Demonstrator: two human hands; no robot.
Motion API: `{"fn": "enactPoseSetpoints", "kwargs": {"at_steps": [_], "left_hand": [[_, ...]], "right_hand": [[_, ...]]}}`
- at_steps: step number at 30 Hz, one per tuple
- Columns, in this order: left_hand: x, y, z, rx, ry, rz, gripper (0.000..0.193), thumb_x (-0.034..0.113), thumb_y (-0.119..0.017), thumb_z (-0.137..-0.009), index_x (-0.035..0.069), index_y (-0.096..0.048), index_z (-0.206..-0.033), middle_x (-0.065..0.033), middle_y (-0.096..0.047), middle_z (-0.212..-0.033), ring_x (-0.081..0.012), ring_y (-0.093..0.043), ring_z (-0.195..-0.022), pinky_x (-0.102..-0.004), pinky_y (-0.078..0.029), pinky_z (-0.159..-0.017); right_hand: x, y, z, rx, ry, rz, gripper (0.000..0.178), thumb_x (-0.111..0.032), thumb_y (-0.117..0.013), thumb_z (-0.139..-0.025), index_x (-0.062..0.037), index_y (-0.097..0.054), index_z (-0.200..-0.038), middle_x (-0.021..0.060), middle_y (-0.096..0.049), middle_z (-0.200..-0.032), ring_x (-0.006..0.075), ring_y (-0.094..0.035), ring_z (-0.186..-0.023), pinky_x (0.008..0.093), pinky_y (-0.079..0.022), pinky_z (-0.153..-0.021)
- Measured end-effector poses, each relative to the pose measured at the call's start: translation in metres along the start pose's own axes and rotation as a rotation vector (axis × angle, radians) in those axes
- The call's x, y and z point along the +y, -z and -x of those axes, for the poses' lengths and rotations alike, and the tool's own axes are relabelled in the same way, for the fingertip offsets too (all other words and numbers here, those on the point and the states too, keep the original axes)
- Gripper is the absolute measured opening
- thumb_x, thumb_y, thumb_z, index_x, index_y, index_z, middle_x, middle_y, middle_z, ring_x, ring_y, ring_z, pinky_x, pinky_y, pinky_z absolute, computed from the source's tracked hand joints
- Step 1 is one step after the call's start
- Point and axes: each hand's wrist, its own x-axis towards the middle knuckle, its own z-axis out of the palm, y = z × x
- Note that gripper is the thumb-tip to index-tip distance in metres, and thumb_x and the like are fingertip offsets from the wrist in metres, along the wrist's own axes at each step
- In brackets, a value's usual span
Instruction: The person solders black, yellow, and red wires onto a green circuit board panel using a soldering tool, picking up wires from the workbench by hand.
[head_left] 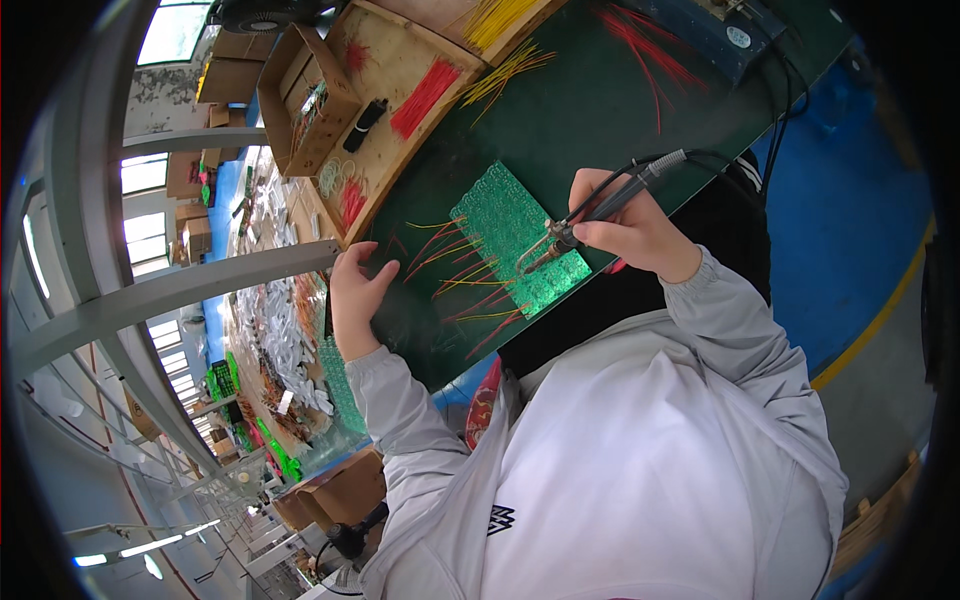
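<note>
My right hand (635, 225) grips a soldering iron (612, 205) with a dark handle and a thin curved metal tube beside its tip. The tip is over the lower right part of a green circuit board (510, 235); whether it touches cannot be made out. Several red and yellow wires (470, 285) stick out from the board's left edge onto the dark green tabletop (420, 345). Left of these wires, my left hand (360, 295) is raised near the corner of a wooden tray, thumb and fingers apart, with nothing visible between them.
The wooden tray (440, 110) holds bundles of red wires (425, 97), a black object (366, 124) and a cardboard box (305, 100). Loose yellow wires (510, 75) and red wires (655, 50) lie beyond the board. A blue metal unit (715, 35) with black cables stands far right.
</note>
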Motion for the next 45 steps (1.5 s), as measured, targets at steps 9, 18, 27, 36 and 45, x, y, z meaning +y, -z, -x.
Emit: {"fn": "enactPoseSetpoints", "kwargs": {"at_steps": [9,18,27,36,45], "left_hand": [[-0.021,-0.010,-0.011,0.088,0.125,-0.063,0.061,0.029,-0.084,-0.073,0.002,-0.061,-0.123,-0.0161,-0.067,-0.116,-0.0283,-0.062,-0.111,-0.0371,-0.049,-0.096],[-0.042,-0.033,0.006,0.087,0.234,-0.177,0.058,0.043,-0.064,-0.089,0.006,-0.057,-0.132,-0.0243,-0.052,-0.135,-0.0413,-0.049,-0.124,-0.0458,-0.039,-0.106],[-0.005,-0.040,-0.014,0.246,0.052,-0.255,0.049,0.045,-0.061,-0.091,0.020,-0.059,-0.134,-0.0180,-0.052,-0.112,-0.0377,-0.047,-0.109,-0.0487,-0.037,-0.099],[0.013,-0.053,-0.029,0.206,-0.020,-0.232,0.044,0.039,-0.055,-0.096,0.019,-0.057,-0.136,-0.0180,-0.052,-0.110,-0.0372,-0.048,-0.106,-0.0478,-0.037,-0.099],[0.013,-0.057,-0.035,0.255,0.016,-0.216,0.043,0.040,-0.053,-0.097,0.017,-0.058,-0.132,-0.0194,-0.054,-0.116,-0.0400,-0.047,-0.115,-0.0499,-0.037,-0.100]], "right_hand": [[0.004,-0.001,0.001,0.018,0.017,-0.012,0.008,-0.004,-0.063,-0.082,-0.0050,-0.055,-0.083,-0.0053,-0.047,-0.066,0.0017,-0.039,-0.059,0.0226,-0.030,-0.051],[0.001,0.000,0.003,0.009,0.028,-0.003,0.009,-0.002,-0.063,-0.081,-0.0049,-0.054,-0.083,-0.0052,-0.047,-0.065,0.0015,-0.038,-0.058,0.0221,-0.030,-0.051],[0.004,0.000,0.001,0.000,0.047,-0.039,0.009,-0.003,-0.063,-0.082,-0.0051,-0.054,-0.083,-0.0062,-0.046,-0.065,0.0009,-0.038,-0.057,0.0217,-0.030,-0.050],[-0.009,-0.001,0.001,-0.015,-0.032,-0.098,0.009,-0.002,-0.063,-0.081,-0.0047,-0.054,-0.082,-0.0055,-0.047,-0.063,0.0008,-0.039,-0.056,0.0216,-0.030,-0.049],[-0.012,0.000,0.002,-0.012,-0.030,-0.070,0.008,-0.002,-0.063,-0.081,-0.0042,-0.055,-0.082,-0.0048,-0.048,-0.063,0.0009,-0.040,-0.056,0.0217,-0.030,-0.049]]}}
